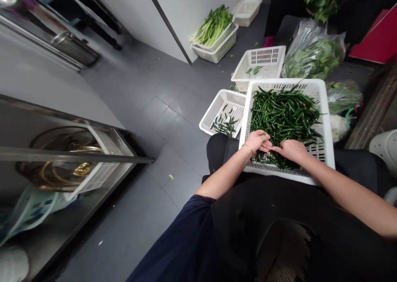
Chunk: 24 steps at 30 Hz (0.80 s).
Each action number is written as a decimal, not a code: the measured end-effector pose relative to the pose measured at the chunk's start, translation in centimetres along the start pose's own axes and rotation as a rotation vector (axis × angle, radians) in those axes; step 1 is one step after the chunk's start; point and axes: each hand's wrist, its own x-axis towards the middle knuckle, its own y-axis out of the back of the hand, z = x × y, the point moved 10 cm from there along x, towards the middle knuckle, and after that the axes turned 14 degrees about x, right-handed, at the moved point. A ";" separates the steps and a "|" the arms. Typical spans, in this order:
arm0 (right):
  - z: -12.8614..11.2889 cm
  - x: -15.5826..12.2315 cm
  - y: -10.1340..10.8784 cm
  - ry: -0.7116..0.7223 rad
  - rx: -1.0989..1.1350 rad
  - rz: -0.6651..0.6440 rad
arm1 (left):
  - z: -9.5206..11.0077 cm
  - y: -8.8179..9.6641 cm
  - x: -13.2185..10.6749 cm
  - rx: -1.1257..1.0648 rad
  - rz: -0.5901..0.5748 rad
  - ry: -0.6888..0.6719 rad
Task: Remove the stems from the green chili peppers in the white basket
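Note:
A large white plastic basket (pixel 324 108) rests on my lap, heaped with long green chili peppers (pixel 283 112). My left hand (pixel 258 141), with a gold bracelet at the wrist, and my right hand (pixel 291 149) meet at the basket's near side, fingers together among the peppers. Both seem to pinch one pepper between them, though the fingers hide it. A smaller white basket (pixel 217 108) on the floor to the left holds a small pile of green peppers (pixel 226 125).
Another white basket (pixel 263 58) with a few leaves stands beyond. Baskets of green onions (pixel 214 25) sit by the wall. Bags of leafy greens (pixel 316 56) lie at right, where another person sits holding greens. A steel shelf (pixel 77 158) with pots is at left.

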 end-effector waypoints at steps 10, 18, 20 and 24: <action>1.5 -1.1 1.2 -0.106 1.170 -0.096 | 0.3 -2.0 0.1 0.250 -0.063 -0.098; -0.7 -2.9 5.2 0.177 0.619 0.408 | -1.4 -3.7 -0.2 0.296 -0.159 0.027; -2.1 -2.9 5.2 0.259 0.393 0.433 | -1.6 -3.3 -0.6 0.331 -0.183 0.052; -2.6 -2.5 4.4 0.224 0.615 0.290 | -0.2 -2.8 -1.5 0.404 -0.245 -0.052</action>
